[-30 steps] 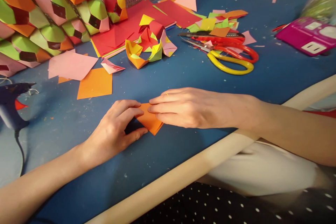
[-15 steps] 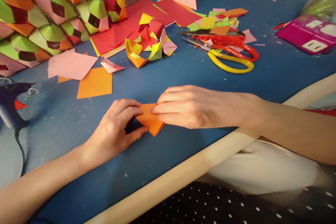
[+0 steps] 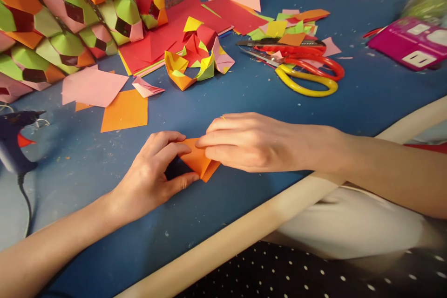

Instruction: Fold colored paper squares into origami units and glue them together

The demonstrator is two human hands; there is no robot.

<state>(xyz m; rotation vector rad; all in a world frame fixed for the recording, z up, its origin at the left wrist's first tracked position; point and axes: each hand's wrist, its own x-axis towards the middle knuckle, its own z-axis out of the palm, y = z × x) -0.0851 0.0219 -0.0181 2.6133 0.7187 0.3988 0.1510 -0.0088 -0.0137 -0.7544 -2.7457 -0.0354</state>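
A small folded piece of orange paper (image 3: 198,160) lies on the blue table between my hands. My left hand (image 3: 155,167) grips its left side, fingertips on the upper edge and thumb at the bottom corner. From the right, my right hand (image 3: 244,144) presses its fingers on the paper's upper right part and covers that side. A flap at the lower right stands a little apart from the layer beneath. Beyond my hands sit an orange paper sheet (image 3: 125,111), a folded pink piece (image 3: 147,87) and a ring of folded multicoloured paper (image 3: 190,67).
A glue gun (image 3: 17,139) lies at the left. Folded paper units (image 3: 66,9) are stacked at the back left, beside red sheets (image 3: 150,49). Scissors (image 3: 307,79) and paper scraps (image 3: 293,28) lie behind my right hand. A magenta object (image 3: 408,44) is at the right.
My right fingers have shifted slightly left over the orange paper, and its lower right flap has parted from the layer below. My left thumb has edged right along the bottom corner.
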